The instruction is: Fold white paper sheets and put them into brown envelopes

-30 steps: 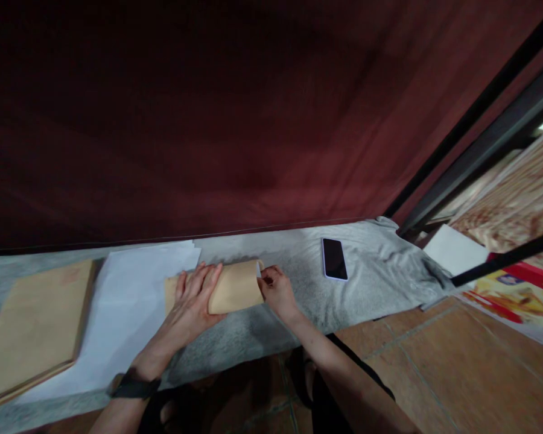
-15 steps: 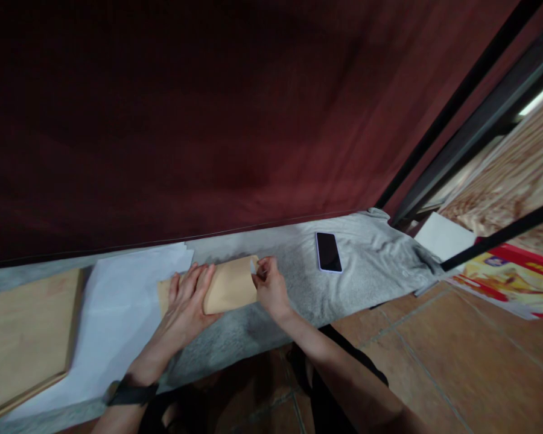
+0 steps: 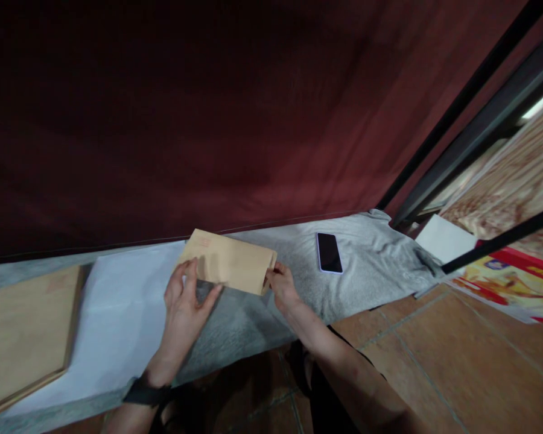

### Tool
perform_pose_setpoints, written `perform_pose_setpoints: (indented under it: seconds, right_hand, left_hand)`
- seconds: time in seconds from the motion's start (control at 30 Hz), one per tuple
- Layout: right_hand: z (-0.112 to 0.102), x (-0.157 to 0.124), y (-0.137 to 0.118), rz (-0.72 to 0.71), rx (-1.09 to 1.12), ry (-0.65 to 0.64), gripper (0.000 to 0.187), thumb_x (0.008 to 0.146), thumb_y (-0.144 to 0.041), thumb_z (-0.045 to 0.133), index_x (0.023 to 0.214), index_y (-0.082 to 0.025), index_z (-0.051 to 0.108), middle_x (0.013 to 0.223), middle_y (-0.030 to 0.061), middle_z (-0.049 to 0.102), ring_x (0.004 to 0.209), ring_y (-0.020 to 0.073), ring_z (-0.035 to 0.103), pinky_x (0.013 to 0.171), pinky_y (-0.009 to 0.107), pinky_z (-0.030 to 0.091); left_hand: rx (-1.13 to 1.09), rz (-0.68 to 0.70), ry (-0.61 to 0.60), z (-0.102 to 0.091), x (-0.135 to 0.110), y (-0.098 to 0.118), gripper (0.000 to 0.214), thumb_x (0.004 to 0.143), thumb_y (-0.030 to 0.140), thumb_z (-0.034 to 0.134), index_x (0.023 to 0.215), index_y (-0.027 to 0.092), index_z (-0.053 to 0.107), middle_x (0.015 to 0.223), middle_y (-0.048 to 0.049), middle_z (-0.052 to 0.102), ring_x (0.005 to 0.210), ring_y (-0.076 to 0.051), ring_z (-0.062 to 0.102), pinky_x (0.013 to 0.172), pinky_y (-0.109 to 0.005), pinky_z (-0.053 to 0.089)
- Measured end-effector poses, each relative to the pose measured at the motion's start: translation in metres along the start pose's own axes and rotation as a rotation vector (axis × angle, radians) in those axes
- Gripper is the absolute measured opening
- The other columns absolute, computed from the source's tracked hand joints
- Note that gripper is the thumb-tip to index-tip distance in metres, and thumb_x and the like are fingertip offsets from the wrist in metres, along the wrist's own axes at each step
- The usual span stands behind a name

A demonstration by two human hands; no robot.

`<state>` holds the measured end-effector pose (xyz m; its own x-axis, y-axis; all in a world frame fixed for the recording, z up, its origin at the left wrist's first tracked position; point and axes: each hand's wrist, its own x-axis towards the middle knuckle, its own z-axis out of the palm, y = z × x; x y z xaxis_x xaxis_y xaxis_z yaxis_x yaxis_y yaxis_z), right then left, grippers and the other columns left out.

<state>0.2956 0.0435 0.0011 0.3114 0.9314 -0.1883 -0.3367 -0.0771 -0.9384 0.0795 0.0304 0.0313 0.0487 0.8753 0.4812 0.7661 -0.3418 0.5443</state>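
A brown paper envelope (image 3: 228,261) is lifted off the grey cloth (image 3: 371,265) and tilted, its left end higher. My right hand (image 3: 281,287) pinches its right end. My left hand (image 3: 184,301) is under its left part, with the thumb and fingers closing on the lower edge. A black band sits on my left wrist.
A stack of brown envelopes (image 3: 25,334) lies at the far left on white paper sheets (image 3: 117,313). A dark phone (image 3: 329,252) rests on the grey cloth to the right. A dark red curtain hangs behind. White paper (image 3: 443,237) and a colourful box (image 3: 507,277) lie at the right.
The envelope lay flat under my left palm while my right hand worked at its right end. Now both hands have raised it off the cloth and tilted it.
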Motion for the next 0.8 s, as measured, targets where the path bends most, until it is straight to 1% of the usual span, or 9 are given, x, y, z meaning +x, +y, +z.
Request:
perform_pose_setpoints:
  seconds: [0.07, 0.1, 0.2, 0.23, 0.27, 0.3, 0.43, 0.63, 0.8]
  right_hand:
    - [0.002, -0.003, 0.001, 0.016, 0.038, 0.031, 0.016, 0.065, -0.027, 0.067, 0.078, -0.019, 0.068, 0.073, 0.0018, 0.073, 0.065, 0.0166, 0.064, 0.061, 0.026, 0.051]
    - [0.004, -0.004, 0.002, 0.021, 0.061, 0.044, 0.017, 0.064, -0.028, 0.068, 0.078, -0.02, 0.068, 0.074, 0.002, 0.073, 0.066, 0.017, 0.064, 0.061, 0.027, 0.051]
    - [0.013, -0.011, 0.009, 0.017, 0.122, 0.062, 0.019, 0.064, -0.032, 0.07, 0.08, -0.02, 0.069, 0.076, 0.0023, 0.073, 0.068, 0.0171, 0.064, 0.062, 0.027, 0.05]
    - [0.016, -0.013, 0.012, 0.012, 0.132, 0.063, 0.02, 0.065, -0.033, 0.07, 0.08, -0.02, 0.069, 0.077, 0.0021, 0.073, 0.068, 0.0167, 0.064, 0.062, 0.026, 0.05]
    - [0.018, -0.015, 0.015, 0.009, 0.137, 0.064, 0.02, 0.065, -0.033, 0.07, 0.08, -0.02, 0.069, 0.077, 0.0019, 0.073, 0.068, 0.0164, 0.064, 0.063, 0.026, 0.05]
    - [0.02, -0.017, 0.018, 0.009, 0.135, 0.063, 0.021, 0.065, -0.034, 0.07, 0.081, -0.02, 0.069, 0.077, 0.0016, 0.073, 0.068, 0.0163, 0.064, 0.064, 0.027, 0.05]
    - [0.023, -0.022, 0.022, 0.029, 0.093, 0.04, 0.023, 0.066, -0.034, 0.071, 0.084, -0.02, 0.07, 0.078, 0.0018, 0.074, 0.071, 0.018, 0.065, 0.067, 0.029, 0.052]
    - [0.023, -0.026, 0.014, 0.055, 0.117, 0.036, 0.019, 0.064, -0.028, 0.07, 0.081, -0.02, 0.07, 0.076, 0.0017, 0.074, 0.069, 0.0176, 0.065, 0.064, 0.028, 0.052]
    - [0.024, -0.03, 0.006, 0.092, 0.08, -0.015, 0.017, 0.063, -0.024, 0.067, 0.079, -0.02, 0.069, 0.076, 0.0006, 0.074, 0.069, 0.0176, 0.065, 0.062, 0.026, 0.053]
  left_hand:
    - [-0.212, -0.257, 0.042, 0.007, -0.007, 0.011, 0.066, 0.086, 0.061, 0.061, 0.134, 0.016, 0.052, 0.132, -0.019, 0.057, 0.129, -0.036, 0.053, 0.109, -0.054, 0.043]
    - [-0.359, -0.406, 0.028, 0.012, -0.011, 0.017, 0.062, 0.084, 0.063, 0.062, 0.125, 0.016, 0.056, 0.121, -0.0165, 0.063, 0.119, -0.034, 0.061, 0.101, -0.052, 0.05]
    - [-0.904, -0.778, -0.235, 0.025, -0.022, 0.035, 0.052, 0.079, 0.061, 0.071, 0.105, 0.018, 0.06, 0.098, -0.0101, 0.071, 0.094, -0.027, 0.072, 0.084, -0.042, 0.058]
    - [-1.035, -0.857, -0.309, 0.029, -0.024, 0.04, 0.048, 0.077, 0.057, 0.075, 0.102, 0.017, 0.062, 0.094, -0.0095, 0.073, 0.09, -0.026, 0.073, 0.081, -0.039, 0.059]
    - [-1.12, -0.91, -0.334, 0.031, -0.025, 0.045, 0.044, 0.077, 0.051, 0.078, 0.1, 0.017, 0.063, 0.093, -0.0089, 0.074, 0.086, -0.024, 0.073, 0.079, -0.036, 0.059]
    - [-1.174, -0.943, -0.328, 0.033, -0.025, 0.049, 0.04, 0.077, 0.045, 0.08, 0.1, 0.017, 0.064, 0.094, -0.0082, 0.075, 0.084, -0.022, 0.074, 0.077, -0.034, 0.059]
    - [-1.229, -0.995, -0.199, 0.034, -0.019, 0.053, 0.026, 0.081, 0.027, 0.078, 0.103, 0.019, 0.066, 0.098, -0.0046, 0.077, 0.077, -0.016, 0.074, 0.071, -0.029, 0.06]
    - [-1.268, -1.067, -0.236, 0.033, -0.015, 0.045, 0.015, 0.085, 0.017, 0.072, 0.1, 0.016, 0.068, 0.097, -0.0067, 0.077, 0.078, -0.017, 0.074, 0.07, -0.029, 0.061]
    - [-1.261, -1.064, -0.262, 0.034, -0.013, 0.035, 0.02, 0.082, 0.015, 0.073, 0.102, 0.014, 0.068, 0.096, -0.0083, 0.078, 0.08, -0.018, 0.075, 0.07, -0.027, 0.06]
